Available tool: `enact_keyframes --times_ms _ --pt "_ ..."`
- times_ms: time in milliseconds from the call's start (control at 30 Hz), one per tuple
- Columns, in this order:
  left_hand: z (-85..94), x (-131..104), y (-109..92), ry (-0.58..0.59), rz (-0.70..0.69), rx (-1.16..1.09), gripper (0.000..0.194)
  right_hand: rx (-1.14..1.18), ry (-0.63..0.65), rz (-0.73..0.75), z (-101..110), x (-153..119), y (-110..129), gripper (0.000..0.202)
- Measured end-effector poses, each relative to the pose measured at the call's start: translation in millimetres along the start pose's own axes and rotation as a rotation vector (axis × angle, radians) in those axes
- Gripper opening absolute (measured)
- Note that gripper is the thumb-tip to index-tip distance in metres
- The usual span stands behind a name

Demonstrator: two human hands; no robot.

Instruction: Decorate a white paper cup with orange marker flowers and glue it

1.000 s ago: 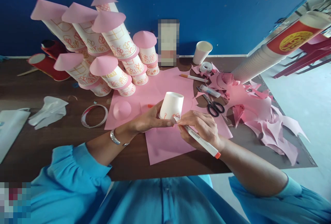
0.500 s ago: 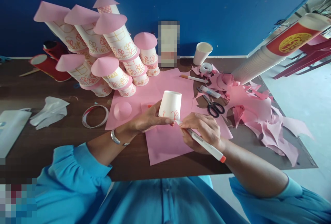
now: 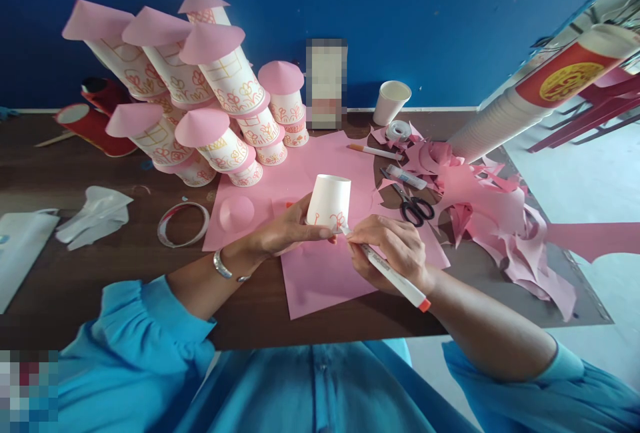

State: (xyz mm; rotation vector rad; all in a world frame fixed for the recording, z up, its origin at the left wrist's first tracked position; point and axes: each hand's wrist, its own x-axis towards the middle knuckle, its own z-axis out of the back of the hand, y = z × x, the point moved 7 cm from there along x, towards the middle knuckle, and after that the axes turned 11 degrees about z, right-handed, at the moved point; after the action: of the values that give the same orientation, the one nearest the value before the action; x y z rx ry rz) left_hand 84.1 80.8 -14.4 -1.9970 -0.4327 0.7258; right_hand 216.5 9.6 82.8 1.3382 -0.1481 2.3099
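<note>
A craft workspace: in front of me, a dark table [image 3: 250, 319] stands against a blue wall [image 3: 435, 26]. Pink paper scraps [image 3: 493, 209], black-handled scissors [image 3: 409, 202], a tape ring [image 3: 161, 229], a tall cup stack [image 3: 500, 127] and decorated, cone-roofed cup towers [image 3: 227, 73] show it. Whether home, school or shop, I can't tell.

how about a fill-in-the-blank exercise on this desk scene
The left hand holds a white paper ____, and the right hand holds a marker.
The silver bracelet is on the ____ wrist.
The scissors have ____ handles.
The cone roofs on the towers are ____.
Missing words: cup; left; black; pink.
</note>
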Motion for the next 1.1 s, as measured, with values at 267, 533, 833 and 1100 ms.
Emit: enact_keyframes --times_ms 267,533,833,1100 --pt "-1.0 0.7 -1.0 0.015 -0.005 0.011 0.056 0.001 0.019 -0.003 -0.9 -0.5 -1.0 0.019" --pt "1.2 0.9 2.4 0.014 0.006 0.014 0.056 -0.001 0.016 -0.016 -0.4 -0.5 -1.9 0.02" --pt "0.0 0.8 1.4 0.004 0.01 0.011 0.057 -0.01 0.023 -0.025 -1.2 -1.5 -2.0 0.022" --pt "0.5 0.4 1.1 -0.004 0.019 0.018 0.06 -0.01 0.02 -0.02 -1.2 -0.1 -1.3 0.021"
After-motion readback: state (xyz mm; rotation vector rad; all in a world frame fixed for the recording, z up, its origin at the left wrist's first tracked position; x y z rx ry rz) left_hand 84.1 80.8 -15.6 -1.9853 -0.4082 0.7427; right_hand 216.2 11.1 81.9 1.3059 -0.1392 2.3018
